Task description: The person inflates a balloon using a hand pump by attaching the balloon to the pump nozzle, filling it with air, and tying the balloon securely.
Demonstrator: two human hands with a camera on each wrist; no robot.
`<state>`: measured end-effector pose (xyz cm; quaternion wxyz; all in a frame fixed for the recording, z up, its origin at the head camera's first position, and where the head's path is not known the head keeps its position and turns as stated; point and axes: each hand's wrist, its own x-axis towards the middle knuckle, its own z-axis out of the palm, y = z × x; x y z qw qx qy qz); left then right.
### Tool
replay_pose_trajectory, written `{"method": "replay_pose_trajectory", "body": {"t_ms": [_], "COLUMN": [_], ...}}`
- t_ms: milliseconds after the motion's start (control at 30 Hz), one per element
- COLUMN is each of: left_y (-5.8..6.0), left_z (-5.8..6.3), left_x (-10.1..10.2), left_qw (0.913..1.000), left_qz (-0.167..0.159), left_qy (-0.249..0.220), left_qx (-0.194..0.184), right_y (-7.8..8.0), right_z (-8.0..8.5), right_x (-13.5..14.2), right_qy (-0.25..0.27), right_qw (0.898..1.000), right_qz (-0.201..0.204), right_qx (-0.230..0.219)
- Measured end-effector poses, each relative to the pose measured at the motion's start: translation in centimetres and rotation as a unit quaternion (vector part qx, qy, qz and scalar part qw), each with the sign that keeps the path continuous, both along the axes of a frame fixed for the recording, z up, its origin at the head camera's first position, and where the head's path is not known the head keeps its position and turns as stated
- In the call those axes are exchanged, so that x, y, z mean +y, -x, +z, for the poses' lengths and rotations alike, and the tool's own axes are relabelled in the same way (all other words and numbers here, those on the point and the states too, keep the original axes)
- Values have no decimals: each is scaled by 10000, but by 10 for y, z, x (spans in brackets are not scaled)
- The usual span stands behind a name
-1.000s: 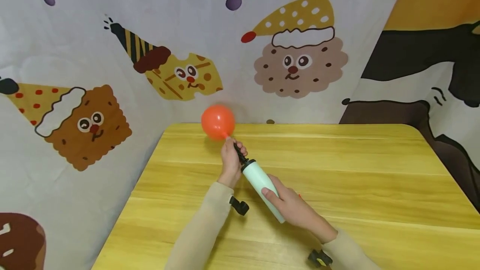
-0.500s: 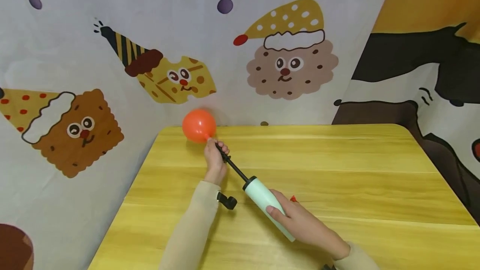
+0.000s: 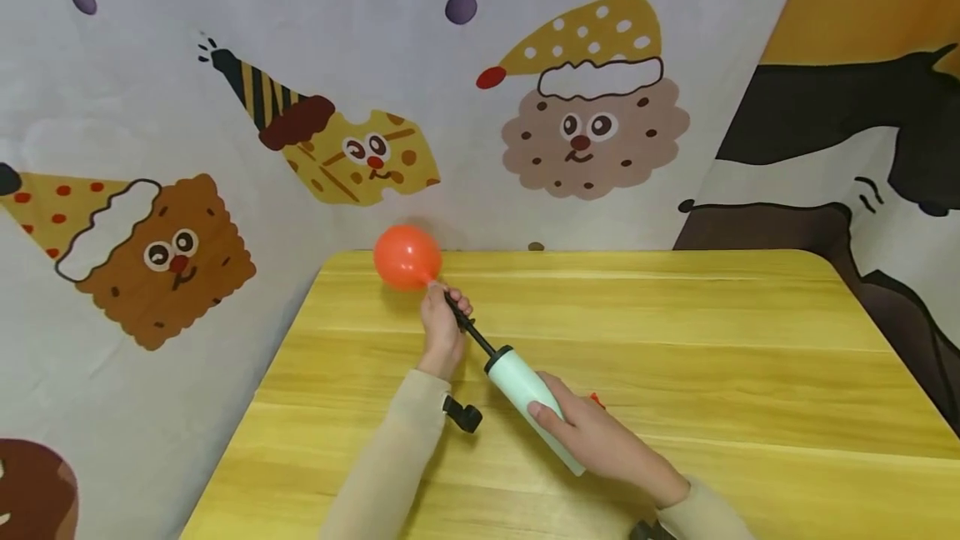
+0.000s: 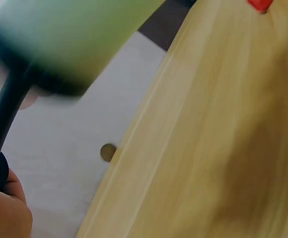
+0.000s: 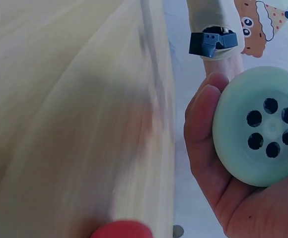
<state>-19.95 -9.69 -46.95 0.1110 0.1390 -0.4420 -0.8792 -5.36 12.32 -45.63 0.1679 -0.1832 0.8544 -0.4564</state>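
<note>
A round, partly inflated orange-red balloon [image 3: 407,257] sits at the far end of a hand balloon pump. My left hand [image 3: 442,327] grips the pump's black handle end and pinches the balloon's neck there. The pump's mint-green barrel [image 3: 525,390] slants toward me, with a stretch of black rod [image 3: 480,337] showing between it and the left hand. My right hand [image 3: 600,432] is wrapped round the barrel, its thumb on top. In the right wrist view, the barrel's end cap [image 5: 263,126] shows several dark holes. The left wrist view catches the barrel blurred.
The yellow wood-grain table [image 3: 712,340] lies under both hands. Beside the right hand is a small red thing [image 3: 597,400], partly hidden. A cloth backdrop [image 3: 465,132] with cartoon figures hangs behind and left of the table. Black camera mounts [image 3: 462,414] sit on the wrists.
The barrel first slid away from the left hand, baring the rod, and has since moved partly back toward it. Balloon and left hand shifted left, then slightly right.
</note>
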Motion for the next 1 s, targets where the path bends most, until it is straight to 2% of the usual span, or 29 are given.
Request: {"method": "replay_pose_trajectory", "body": {"t_ms": [267, 467, 667, 867, 1000], "left_y": [-11, -9, -1, 8, 11], "left_z": [-1, 1, 1, 1, 2], "left_x": [22, 18, 4, -15, -19], "left_qw": [9990, 9992, 9997, 9997, 9995], "left_qz": [-415, -352, -200, 215, 267], "left_qy": [118, 160, 130, -33, -110], "left_qx": [-136, -116, 0, 129, 127], "right_y": [22, 27, 18, 0, -6], "right_z": [2, 2, 2, 2, 3], "right_x": [-16, -24, -19, 2, 12], "right_qy": [290, 366, 216, -3, -108], "right_qw": [9995, 9993, 9996, 10000, 9999], "right_qz": [-102, -104, -161, -16, 40], "right_qx": [14, 64, 79, -94, -77]}}
